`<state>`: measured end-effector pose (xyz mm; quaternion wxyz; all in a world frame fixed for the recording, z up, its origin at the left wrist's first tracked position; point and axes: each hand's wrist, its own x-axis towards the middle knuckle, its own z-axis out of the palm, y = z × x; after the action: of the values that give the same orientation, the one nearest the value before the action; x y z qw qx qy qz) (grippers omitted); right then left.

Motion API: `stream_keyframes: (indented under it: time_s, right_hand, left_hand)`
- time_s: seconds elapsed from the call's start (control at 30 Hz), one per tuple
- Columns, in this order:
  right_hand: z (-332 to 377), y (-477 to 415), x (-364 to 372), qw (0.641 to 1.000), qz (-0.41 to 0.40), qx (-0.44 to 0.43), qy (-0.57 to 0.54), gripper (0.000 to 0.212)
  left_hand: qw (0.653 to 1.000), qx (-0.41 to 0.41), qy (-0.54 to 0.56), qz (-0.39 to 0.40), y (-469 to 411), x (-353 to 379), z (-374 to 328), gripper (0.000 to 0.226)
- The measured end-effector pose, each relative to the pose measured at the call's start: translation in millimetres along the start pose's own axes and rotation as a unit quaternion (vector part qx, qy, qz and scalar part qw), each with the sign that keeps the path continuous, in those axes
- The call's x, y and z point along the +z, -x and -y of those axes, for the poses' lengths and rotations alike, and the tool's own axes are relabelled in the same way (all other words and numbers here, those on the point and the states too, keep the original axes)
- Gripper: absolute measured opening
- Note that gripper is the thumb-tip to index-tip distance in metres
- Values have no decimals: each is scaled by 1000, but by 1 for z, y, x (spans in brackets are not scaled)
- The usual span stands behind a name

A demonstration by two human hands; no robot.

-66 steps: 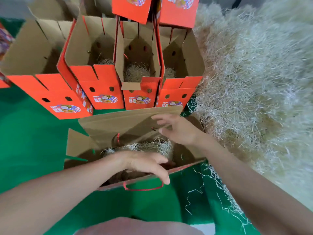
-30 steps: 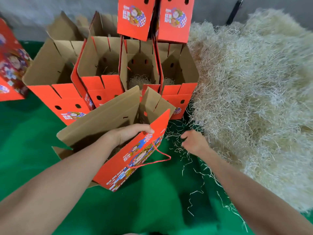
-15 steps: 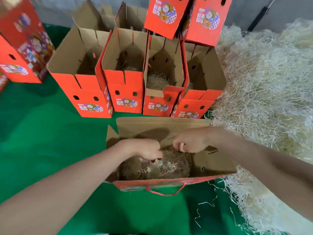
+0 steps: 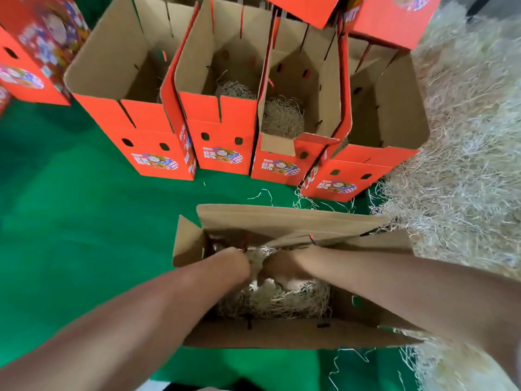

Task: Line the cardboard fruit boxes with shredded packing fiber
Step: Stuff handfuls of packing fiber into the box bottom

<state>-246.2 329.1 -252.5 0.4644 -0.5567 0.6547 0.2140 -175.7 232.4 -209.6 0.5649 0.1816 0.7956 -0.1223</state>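
Note:
An open cardboard fruit box (image 4: 284, 218) stands in front of me on the green floor, its brown flaps spread. A bed of pale shredded fiber (image 4: 282, 301) lies on its bottom. Both my hands reach deep into the box: my left hand (image 4: 239, 263) and my right hand (image 4: 284, 266) sit close together on the fiber, blurred, their fingers mostly hidden. Whether either hand grips the strands cannot be told.
A row of several open orange boxes (image 4: 222, 119) stands behind, some holding fiber (image 4: 282, 117). A large heap of loose fiber (image 4: 465, 142) fills the right side. More orange boxes (image 4: 392, 18) are stacked at the back and at far left (image 4: 36, 52). Stray strands lie on the green floor (image 4: 70, 221).
Both hands have pushed deeper into the box, down onto the fiber. The view has moved closer and lower over the box.

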Motion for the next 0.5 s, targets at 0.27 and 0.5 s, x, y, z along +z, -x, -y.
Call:
stream_keyframes:
  time_s: [0.27,0.5]
  right_hand:
    - [4,-11,24,988,-149,29,-36,26]
    - [-4,20,23,928,-193,-20,-318,23]
  left_hand:
    - [971,-4,214,-106,-34,22,11,28]
    - [949,-45,234,-206,-42,22,1,26]
